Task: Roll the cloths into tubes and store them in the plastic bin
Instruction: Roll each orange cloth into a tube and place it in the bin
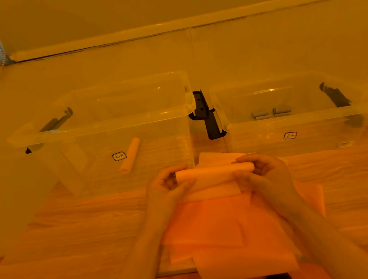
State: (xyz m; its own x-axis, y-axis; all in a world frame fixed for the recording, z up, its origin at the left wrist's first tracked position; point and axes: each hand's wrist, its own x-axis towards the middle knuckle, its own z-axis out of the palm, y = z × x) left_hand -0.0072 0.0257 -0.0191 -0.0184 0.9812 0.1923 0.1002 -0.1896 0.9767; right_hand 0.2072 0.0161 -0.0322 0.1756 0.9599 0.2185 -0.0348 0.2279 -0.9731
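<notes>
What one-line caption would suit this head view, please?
Both hands roll a pale cloth before two clear plastic bins.

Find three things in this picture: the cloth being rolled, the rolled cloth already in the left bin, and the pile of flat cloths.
cloth being rolled (214,171), head view, middle of the tube between the hands.
rolled cloth (130,155), head view, mid-length of the tube.
flat cloths (216,226), head view, top sheet.

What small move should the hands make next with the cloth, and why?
Probably keep rolling the cloth a little further. The left hand and right hand pinch the two ends of a tube, but a flat tail hangs loose below it, so it is not ready for the left bin, where one roll lies.
</notes>
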